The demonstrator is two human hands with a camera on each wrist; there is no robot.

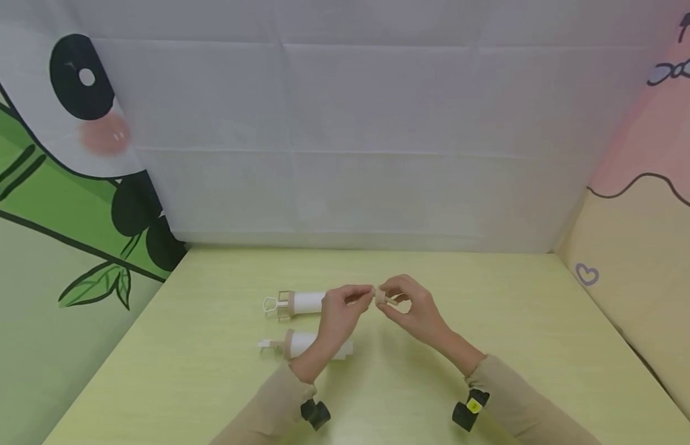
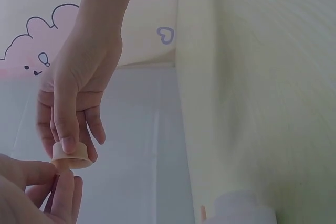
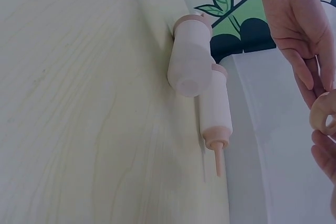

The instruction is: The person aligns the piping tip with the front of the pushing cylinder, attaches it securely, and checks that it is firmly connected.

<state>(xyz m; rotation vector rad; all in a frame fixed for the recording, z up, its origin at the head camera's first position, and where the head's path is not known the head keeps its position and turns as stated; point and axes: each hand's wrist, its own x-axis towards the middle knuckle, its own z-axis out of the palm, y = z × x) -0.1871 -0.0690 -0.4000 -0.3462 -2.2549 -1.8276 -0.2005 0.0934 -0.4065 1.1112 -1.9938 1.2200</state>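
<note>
At the head view's lower centre, a beige cap (image 1: 381,298) is pinched by the right hand (image 1: 416,310), its tip by the left hand (image 1: 339,314). Further left, two white tubes (image 1: 308,303) are partly hidden.

A pale yellow-green tabletop (image 1: 506,309) with faint wood grain meets a greyish-white back wall (image 1: 378,111) crossed by creases. The left wall (image 1: 39,334) shows a cartoon eye (image 1: 72,86), a pink cheek (image 1: 104,134) and green leaves (image 1: 94,285); the right wall (image 1: 629,247), pink over cream, bears a purple heart (image 1: 579,274). The light is soft.
</note>
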